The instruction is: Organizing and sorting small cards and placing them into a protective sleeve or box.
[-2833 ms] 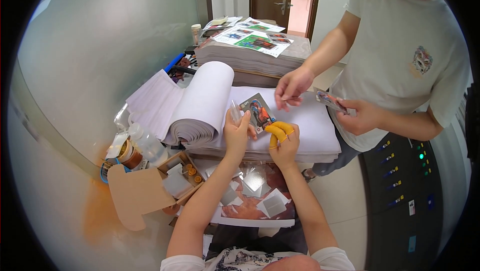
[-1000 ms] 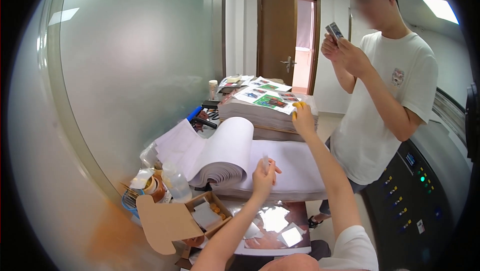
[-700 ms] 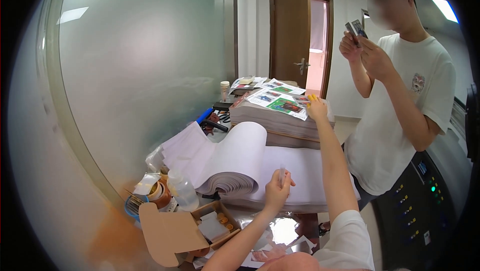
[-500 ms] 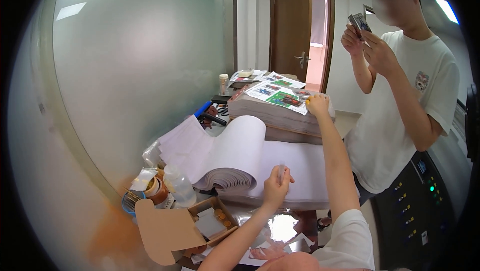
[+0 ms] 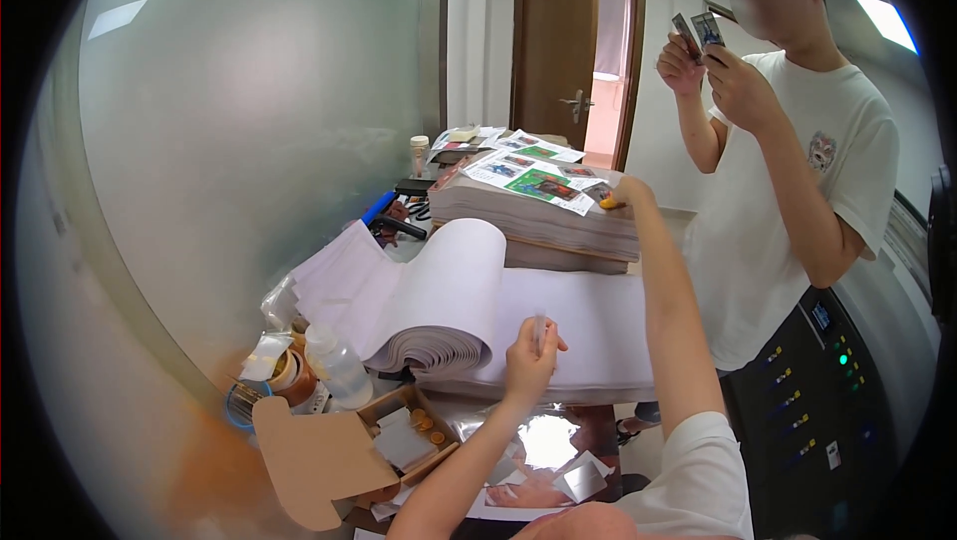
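Frosted glass (image 5: 279,91) stands beside a paper stack (image 5: 538,226), where a card (image 5: 597,189) lies near the right edge, just by the right hand (image 5: 630,191); whether its fingers pinch it cannot be told. The left hand (image 5: 531,359) pinches a clear strip (image 5: 539,329). Probably light, stiff and slick, the card suits an edge grip.

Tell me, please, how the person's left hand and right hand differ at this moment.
The left hand holds a small clear item over the white sheets; the right hand is at the edge of the far stack, its grip unclear.
The left hand shows no finger covers, while the right hand has yellow finger covers.
The left hand is nearer the camera than the right hand.
Neither wears a full glove.
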Motion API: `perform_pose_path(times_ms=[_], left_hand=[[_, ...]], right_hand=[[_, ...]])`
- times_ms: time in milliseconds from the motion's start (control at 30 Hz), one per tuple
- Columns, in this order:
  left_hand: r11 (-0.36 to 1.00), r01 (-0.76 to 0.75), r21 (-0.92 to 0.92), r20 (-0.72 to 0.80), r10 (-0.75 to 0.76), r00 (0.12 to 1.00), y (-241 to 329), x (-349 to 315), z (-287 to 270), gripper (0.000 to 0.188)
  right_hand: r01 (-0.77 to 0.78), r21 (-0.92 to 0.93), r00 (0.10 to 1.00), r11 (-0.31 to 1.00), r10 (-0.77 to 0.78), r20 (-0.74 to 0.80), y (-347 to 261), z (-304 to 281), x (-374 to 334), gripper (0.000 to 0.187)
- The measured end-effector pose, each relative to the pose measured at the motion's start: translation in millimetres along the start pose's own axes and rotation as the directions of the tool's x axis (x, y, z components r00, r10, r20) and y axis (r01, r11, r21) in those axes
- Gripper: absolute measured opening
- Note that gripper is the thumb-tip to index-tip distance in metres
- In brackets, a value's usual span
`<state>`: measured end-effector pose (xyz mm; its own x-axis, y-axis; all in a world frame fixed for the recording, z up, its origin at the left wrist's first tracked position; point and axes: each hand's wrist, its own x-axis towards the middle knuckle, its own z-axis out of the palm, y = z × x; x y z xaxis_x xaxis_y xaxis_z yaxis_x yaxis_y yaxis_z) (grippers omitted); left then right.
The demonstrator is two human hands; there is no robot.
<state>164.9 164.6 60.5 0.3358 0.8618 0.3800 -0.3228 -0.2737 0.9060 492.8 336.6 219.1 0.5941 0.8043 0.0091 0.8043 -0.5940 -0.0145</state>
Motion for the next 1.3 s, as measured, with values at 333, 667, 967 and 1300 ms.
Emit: perform_pose_path(times_ms=[333,667,967,1300], left_hand=[[0.999,-0.002,-0.054,-0.026,0.000,1.000,-2,2,-7,0.012],[0.969,-0.014,-0.245,-0.060,-0.001,0.998,-4,6,-3,0.011],[0.979,-0.014,-0.202,-0.062,0.002,0.998,-4,6,-4,0.010],[0.980,-0.019,-0.200,-0.039,0.012,0.999,-2,5,-3,0.011]], right_hand=[[0.591,0.806,0.788,0.024,0.199,-0.583,-57,60,-141,0.019],[0.441,0.817,0.851,-0.372,-0.115,-0.512,-94,136,-240,0.023],[0.434,0.828,0.856,-0.355,-0.125,-0.502,-94,136,-249,0.023],[0.418,0.834,0.872,-0.360,-0.099,-0.480,-92,139,-244,0.023]])
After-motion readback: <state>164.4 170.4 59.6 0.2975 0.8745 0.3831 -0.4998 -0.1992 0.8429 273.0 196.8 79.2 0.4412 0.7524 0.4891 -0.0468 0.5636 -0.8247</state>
